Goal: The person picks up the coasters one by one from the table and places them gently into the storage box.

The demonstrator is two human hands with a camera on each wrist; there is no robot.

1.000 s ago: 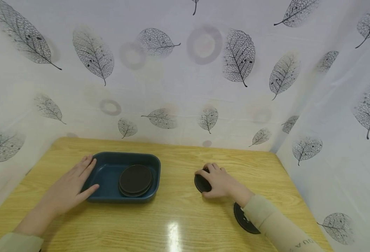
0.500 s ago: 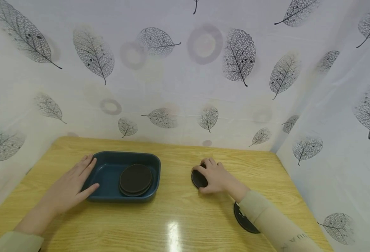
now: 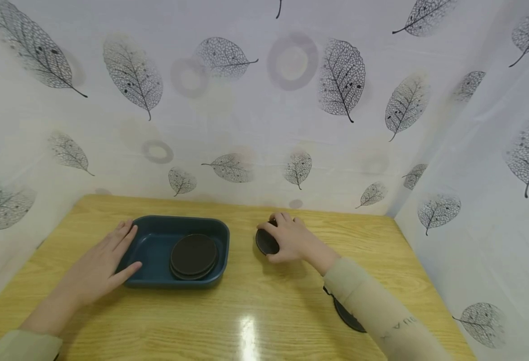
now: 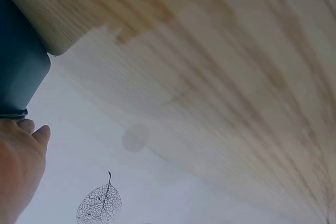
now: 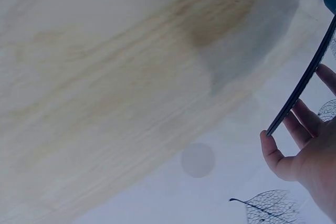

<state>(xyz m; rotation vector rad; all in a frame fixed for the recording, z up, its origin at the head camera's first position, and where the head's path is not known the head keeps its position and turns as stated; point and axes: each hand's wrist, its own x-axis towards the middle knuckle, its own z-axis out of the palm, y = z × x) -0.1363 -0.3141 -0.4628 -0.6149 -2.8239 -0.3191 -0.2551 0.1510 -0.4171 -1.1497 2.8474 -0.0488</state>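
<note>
My left hand (image 3: 95, 268) rests on the left rim of a dark blue rectangular tray (image 3: 149, 255), fingers spread and thumb over the inside. Two or more round black coasters (image 3: 193, 254) lie stacked in the tray's right part. To the right of the tray, my right hand (image 3: 289, 238) grips another black coaster (image 3: 266, 242) by its edges. Seen edge-on in the right wrist view, this coaster (image 5: 300, 86) is thin and off the tabletop, held between thumb and fingers. In the left wrist view, my left fingertips meet the tray wall (image 4: 23, 61).
A dark round piece (image 3: 348, 316) lies on the wooden table (image 3: 192, 321), partly hidden under my right sleeve (image 3: 372, 301). A white curtain (image 3: 255, 110) with a leaf print hangs behind the table and along its sides.
My right hand has moved left and farther back with the coaster, toward the tray. My forearm now covers more of the dark round piece. The left hand and tray have stayed put.
</note>
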